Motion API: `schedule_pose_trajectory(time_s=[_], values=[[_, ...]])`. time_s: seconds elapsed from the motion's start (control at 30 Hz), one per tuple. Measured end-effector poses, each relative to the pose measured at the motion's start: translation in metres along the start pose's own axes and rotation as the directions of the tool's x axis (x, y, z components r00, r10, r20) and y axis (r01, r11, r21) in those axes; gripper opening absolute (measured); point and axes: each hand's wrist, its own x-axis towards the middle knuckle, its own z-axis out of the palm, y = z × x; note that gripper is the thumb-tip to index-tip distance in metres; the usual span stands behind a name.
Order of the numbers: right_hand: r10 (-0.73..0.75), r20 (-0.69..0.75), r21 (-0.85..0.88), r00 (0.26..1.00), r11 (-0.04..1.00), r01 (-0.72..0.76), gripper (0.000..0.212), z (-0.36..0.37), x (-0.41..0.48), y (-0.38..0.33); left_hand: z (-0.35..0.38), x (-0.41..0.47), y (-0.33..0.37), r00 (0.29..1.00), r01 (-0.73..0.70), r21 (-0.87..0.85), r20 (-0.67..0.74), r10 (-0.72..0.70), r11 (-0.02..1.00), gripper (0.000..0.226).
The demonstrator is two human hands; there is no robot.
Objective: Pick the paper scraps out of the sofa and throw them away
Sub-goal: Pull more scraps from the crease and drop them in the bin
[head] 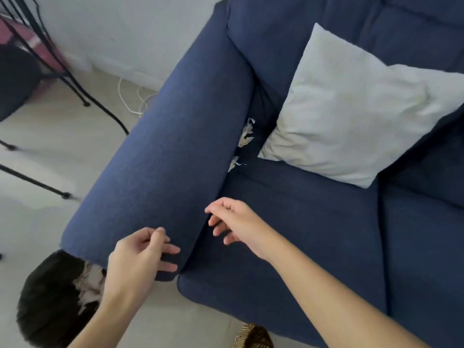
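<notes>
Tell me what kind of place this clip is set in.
Probably a home living room: a navy sofa with a pale cushion, tiled floor, and a black-lined bin beside the armrest.

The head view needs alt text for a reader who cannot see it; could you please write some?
Two empty hands, left hand and right hand, reach over a navy sofa toward paper scraps wedged between armrest and seat, beside a pale cushion. A black bin bag holding scraps sits on the floor.

Bare forearms, no visible sleeves
</notes>
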Motion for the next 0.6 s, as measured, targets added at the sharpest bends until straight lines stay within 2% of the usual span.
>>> schedule_pose_trajectory(time_s=[0.03, 0.1, 0.2, 0.37, 0.6], values=[[-0.012, -0.014, 0.031, 1.000, 0.999, 0.012, 0.019, -0.017, 0.009, -0.008, 0.006, 0.000, 0.007, 1.000, 0.007, 0.047, -0.026, -0.006, 0.999, 0.026], [-0.035, -0.038, 0.076, 0.999, 0.996, 0.038, 0.022, -0.048, 0.026, -0.023, 0.021, 0.000, 0.030, 0.997, -0.074, 0.095, -0.020, 0.076, 0.993, 0.019], [-0.043, -0.072, 0.117, 0.996, 0.992, 0.051, 0.025, -0.087, 0.047, -0.036, 0.062, 0.016, 0.074, 0.980, -0.191, 0.031, 0.058, 0.189, 0.981, 0.014], [-0.033, -0.088, 0.157, 0.996, 0.987, 0.046, 0.025, -0.134, 0.082, -0.038, 0.147, 0.084, 0.133, 0.987, -0.074, -0.090, 0.137, 0.086, 0.993, 0.023], [0.006, -0.144, 0.113, 0.990, 0.994, 0.010, 0.020, -0.175, 0.154, -0.026, 0.225, 0.174, 0.117, 0.970, 0.026, 0.127, 0.236, -0.056, 0.992, 0.054]])
